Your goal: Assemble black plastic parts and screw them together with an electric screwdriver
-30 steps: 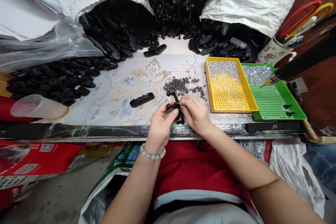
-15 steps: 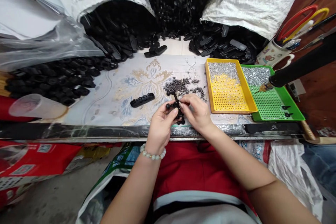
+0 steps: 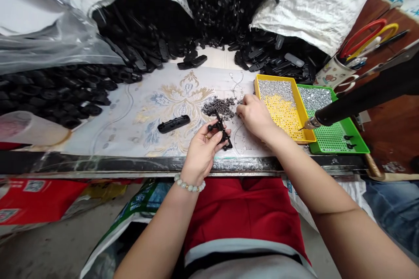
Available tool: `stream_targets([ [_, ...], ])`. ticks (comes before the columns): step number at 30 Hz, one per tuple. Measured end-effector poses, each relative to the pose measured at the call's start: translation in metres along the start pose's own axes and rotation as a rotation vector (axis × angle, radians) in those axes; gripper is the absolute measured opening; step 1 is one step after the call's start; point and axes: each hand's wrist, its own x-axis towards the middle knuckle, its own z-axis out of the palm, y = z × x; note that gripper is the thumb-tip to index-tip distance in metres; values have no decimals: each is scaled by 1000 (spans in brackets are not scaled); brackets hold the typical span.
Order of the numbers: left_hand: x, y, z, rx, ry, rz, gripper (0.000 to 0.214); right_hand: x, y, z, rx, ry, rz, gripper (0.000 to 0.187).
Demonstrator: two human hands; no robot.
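Observation:
My left hand (image 3: 201, 150) is closed around a small black plastic part (image 3: 221, 130) with several prongs, held just above the patterned tabletop (image 3: 137, 126). My right hand (image 3: 253, 115) has let go of that part and rests with curled fingers at the edge of a pile of small dark screws (image 3: 221, 107); its fingertips pinch at the pile, and I cannot make out what is in them. A single long black plastic piece (image 3: 173, 124) lies on the table to the left of my left hand.
A yellow tray (image 3: 296, 133) and a green tray (image 3: 356, 144) of tiny silver screws sit at the right. A black electric screwdriver (image 3: 363, 98) hangs over them. White sacks (image 3: 314, 0) spill black plastic parts (image 3: 147, 39) along the back. A mug (image 3: 334, 72) holds scissors.
My right hand left the black part and moved up and right to the dark screw pile. My left hand keeps holding the part. The view shifted slightly.

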Motion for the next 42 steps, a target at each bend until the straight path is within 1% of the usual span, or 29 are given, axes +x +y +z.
stream_targets([
  [6,1,0,-3,2,-12,3,32,4,4,3,-78,-59,-75,28],
  [9,2,0,-3,-14,-11,-6,32,1,6,3,-39,-29,-71,27],
  [11,3,1,-2,-30,-5,-22,32,-3,5,0,71,32,-86,23],
  [14,3,2,-2,-53,12,-31,32,-18,-1,-4,355,116,-158,15],
  [16,3,3,-2,-65,25,-27,31,-31,-8,-5,532,135,-203,12],
  [19,4,2,-4,-72,37,-19,27,-48,-18,2,648,146,-208,11],
  [22,4,1,-4,-68,29,0,25,-55,-22,11,664,172,-187,12],
  [25,4,-1,-4,-76,18,19,25,-56,-22,16,650,199,-190,12],
  [28,5,-2,-4,-75,31,30,26,-56,-23,16,625,202,-186,12],
  [33,4,-5,-2,-68,53,75,27,-56,-30,14,593,195,-136,14],
  [38,4,-8,-2,-96,54,112,29,-57,-36,17,630,151,-102,13],
  [42,3,-7,0,-95,74,128,30,-61,-43,21,617,204,-37,11],
])
